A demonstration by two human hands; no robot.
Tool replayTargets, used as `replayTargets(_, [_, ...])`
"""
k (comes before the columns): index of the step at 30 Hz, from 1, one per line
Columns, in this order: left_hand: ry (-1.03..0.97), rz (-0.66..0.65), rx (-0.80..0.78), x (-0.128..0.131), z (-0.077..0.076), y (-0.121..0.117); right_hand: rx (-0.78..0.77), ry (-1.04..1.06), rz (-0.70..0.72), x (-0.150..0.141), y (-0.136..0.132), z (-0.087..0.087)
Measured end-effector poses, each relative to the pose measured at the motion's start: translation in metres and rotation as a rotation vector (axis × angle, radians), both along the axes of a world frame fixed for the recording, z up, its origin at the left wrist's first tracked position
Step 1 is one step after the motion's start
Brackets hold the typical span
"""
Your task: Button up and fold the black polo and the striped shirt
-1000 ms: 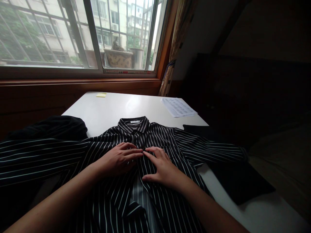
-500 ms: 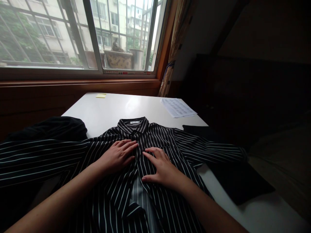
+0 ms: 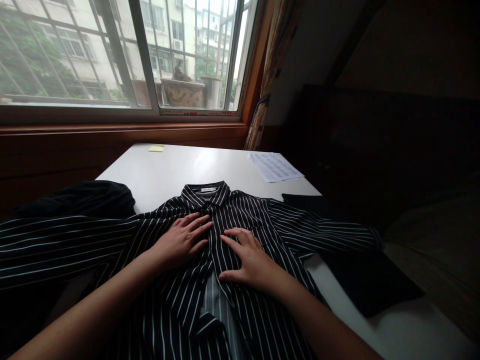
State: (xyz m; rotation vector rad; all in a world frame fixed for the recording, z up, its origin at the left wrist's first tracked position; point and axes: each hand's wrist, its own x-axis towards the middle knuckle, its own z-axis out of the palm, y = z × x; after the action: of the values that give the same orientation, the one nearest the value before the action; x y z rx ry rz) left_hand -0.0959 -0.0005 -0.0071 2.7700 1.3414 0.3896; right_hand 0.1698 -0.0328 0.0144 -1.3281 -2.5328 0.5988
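Observation:
A black shirt with white stripes lies face up, its collar away from me and its sleeves spread to both sides. My left hand rests flat on the chest, left of the front opening, fingers apart. On the other side of that opening lies my right hand, its fingers spread and its thumb apart from them. Neither hand grips the cloth. Below my hands the front edges part, and a grey-looking inner side shows between them. One lower corner there is folded over.
The shirt lies on a white table. Bunched dark cloth sits at the left, and a flat black piece is partly under the right sleeve. Printed papers and a yellow sticky note lie toward the barred window.
The fingers of my left hand have spread slightly wider. My right hand and the shirt look almost the same as before.

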Motion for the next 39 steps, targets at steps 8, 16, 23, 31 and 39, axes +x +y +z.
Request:
replayTargets(8, [-0.019,-0.006,0.026,0.0004,-0.0010,0.0009,0.002,-0.004,0.006,0.0001,0.0004,0.0009])
replayTargets(16, [-0.006,0.013,0.003,0.0003,-0.0022,0.0016,0.025,-0.008,0.012,0.0004,0.0003,-0.0009])
replayTargets(23, [0.036,0.046,-0.031,0.0024,0.0004,0.0009,0.084,-0.026,0.009,0.0004,0.0009,-0.0059])
replayTargets(31, [-0.018,0.031,0.000,0.0018,0.0012,0.0009,0.145,-0.026,-0.012,-0.0013,-0.0010,-0.0045])
replayTargets(39, [-0.003,0.026,-0.012,0.0016,0.0013,0.0013,0.169,-0.050,-0.015,-0.0001,0.0019,-0.0060])
